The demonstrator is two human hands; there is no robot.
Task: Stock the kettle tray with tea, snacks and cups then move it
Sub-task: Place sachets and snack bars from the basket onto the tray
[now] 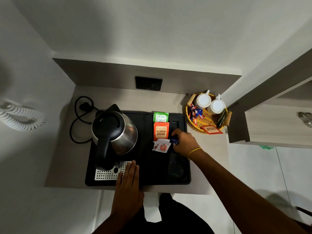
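Note:
A black kettle tray [146,173] lies on the counter with a steel kettle [116,130] on its left half. In the tray's middle slots stand a green tea packet [160,117], an orange Classic Assam packet [161,131] and white sachets [161,146]. My right hand [184,142] is over the tray's right side, fingers closed on a blue snack wrapper [174,141]. My left hand [129,178] rests flat on the tray's front edge, beside the perforated metal drip plate [108,173]. A wicker basket [205,118] at the right holds two upturned white cups [210,103], snack wrappers and another orange packet [211,130].
The kettle's black cord [79,119] loops on the counter left of the tray. A black wall socket [148,83] sits behind. A wooden cabinet with a metal handle [305,119] stands to the right. A coiled white cable [22,115] hangs at far left.

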